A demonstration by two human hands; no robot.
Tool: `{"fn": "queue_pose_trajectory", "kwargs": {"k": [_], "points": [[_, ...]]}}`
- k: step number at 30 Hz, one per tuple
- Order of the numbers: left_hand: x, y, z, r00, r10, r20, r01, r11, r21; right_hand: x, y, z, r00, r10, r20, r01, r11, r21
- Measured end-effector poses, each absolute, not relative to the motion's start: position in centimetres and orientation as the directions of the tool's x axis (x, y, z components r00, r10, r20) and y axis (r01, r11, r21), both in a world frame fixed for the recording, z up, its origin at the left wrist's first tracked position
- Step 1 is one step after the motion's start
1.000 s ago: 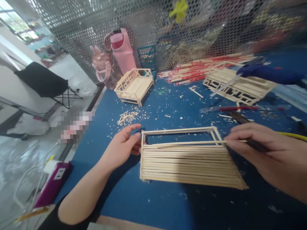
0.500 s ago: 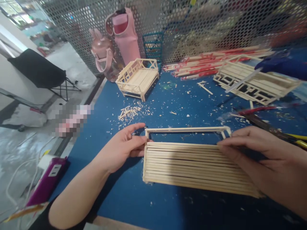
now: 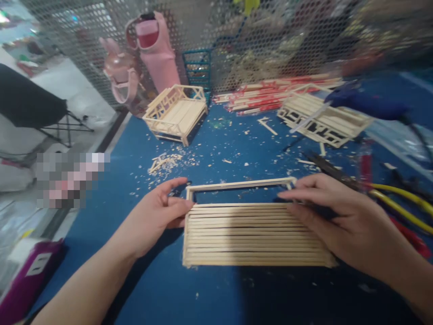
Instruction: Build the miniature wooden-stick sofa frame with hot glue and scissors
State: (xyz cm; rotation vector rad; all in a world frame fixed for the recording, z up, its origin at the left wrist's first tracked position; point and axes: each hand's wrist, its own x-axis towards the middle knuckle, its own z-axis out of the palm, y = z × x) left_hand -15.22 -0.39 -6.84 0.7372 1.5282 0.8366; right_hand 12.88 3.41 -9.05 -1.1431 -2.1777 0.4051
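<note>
A rectangular frame of thin wooden sticks (image 3: 237, 234) lies before me, its lower part covered by closely laid parallel sticks, with a gap below its far rail. My left hand (image 3: 162, 207) pinches the frame's left side, thumb on the slats by the corner. At the opposite end, my right hand (image 3: 324, 207) grips the right side near the far corner, its thumb over the slat ends. The lower right edge is partly hidden behind that hand.
Behind stand a small stick-built bench (image 3: 179, 113) and a second stick model (image 3: 321, 117), with a blue glue gun (image 3: 368, 104) over it. Packed sticks (image 3: 264, 95), pink bottles (image 3: 158, 58) and yellow-handled pliers (image 3: 399, 203) lie around. Offcuts (image 3: 165, 162) litter the blue table.
The view has swung right, so everything sits further left. Both hands keep hold of the stick frame, which now lies more level; the pliers at the right show more fully.
</note>
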Motion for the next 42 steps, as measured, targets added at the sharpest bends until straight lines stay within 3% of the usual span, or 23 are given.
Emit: {"fn": "queue_pose_trajectory", "kwargs": {"k": [4, 10, 15, 23, 25, 27, 29, 30, 32, 33, 34, 36, 40, 42], "points": [[-15.2, -0.1, -6.5, -0.144, 0.812, -0.565, 0.029, 0.574, 0.818, 14.8, 4.3, -8.0, -0.37, 0.839, 0.4, 0.63, 0.542, -0.555], [-15.0, 0.3, -6.2, -0.169, 0.786, -0.595, 0.066, 0.612, 0.788, 16.1, 4.9, -7.3, -0.499, 0.807, 0.315, 0.632, 0.588, -0.505], [-14.8, 0.7, -6.2, -0.27, 0.75, -0.604, 0.065, 0.64, 0.766, 15.9, 5.1, -7.8, -0.523, 0.785, 0.332, 0.615, 0.617, -0.491], [-14.2, 0.6, -5.8, -0.277, 0.773, -0.571, 0.09, 0.612, 0.786, 15.8, 5.1, -7.8, -0.555, 0.758, 0.343, 0.642, 0.652, -0.403], [-14.4, 0.4, -5.8, -0.276, 0.818, -0.504, 0.149, 0.555, 0.818, 15.7, 5.0, -7.7, -0.545, 0.765, 0.343, 0.654, 0.644, -0.397], [-14.7, 0.2, -5.8, -0.334, 0.876, -0.349, 0.304, 0.451, 0.839, 15.6, 4.9, -7.6, -0.528, 0.772, 0.355, 0.659, 0.636, -0.403], [-14.6, -0.1, -5.5, -0.438, 0.899, -0.023, 0.58, 0.302, 0.757, 15.5, 4.7, -7.3, -0.517, 0.763, 0.389, 0.651, 0.645, -0.4], [-14.3, -0.2, -5.2, -0.436, 0.88, 0.191, 0.726, 0.219, 0.652, 15.4, 4.6, -7.1, -0.514, 0.748, 0.42, 0.644, 0.66, -0.387], [-12.9, -0.7, -4.3, -0.228, 0.816, 0.531, 0.93, 0.021, 0.367, 14.9, 4.0, -6.5, -0.515, 0.698, 0.498, 0.63, 0.702, -0.332], [-11.8, -0.9, -3.7, -0.054, 0.783, 0.62, 0.967, -0.113, 0.227, 14.7, 3.6, -6.1, -0.52, 0.663, 0.538, 0.623, 0.726, -0.293], [-10.5, -1.2, -3.1, 0.133, 0.766, 0.629, 0.957, -0.264, 0.119, 14.4, 3.1, -5.7, -0.528, 0.623, 0.577, 0.613, 0.75, -0.249], [-7.9, -1.8, -1.9, 0.408, 0.7, 0.586, 0.859, -0.511, 0.012, 13.9, 2.0, -4.7, -0.549, 0.538, 0.64, 0.582, 0.796, -0.169], [-3.8, -2.5, 0.0, 0.557, 0.748, 0.361, 0.747, -0.641, 0.174, 13.9, -0.3, -3.2, -0.519, 0.407, 0.751, 0.546, 0.834, -0.074], [-2.9, -2.5, 0.6, 0.573, 0.754, 0.321, 0.71, -0.652, 0.265, 14.3, -1.1, -2.9, -0.485, 0.376, 0.79, 0.564, 0.824, -0.046]]}}
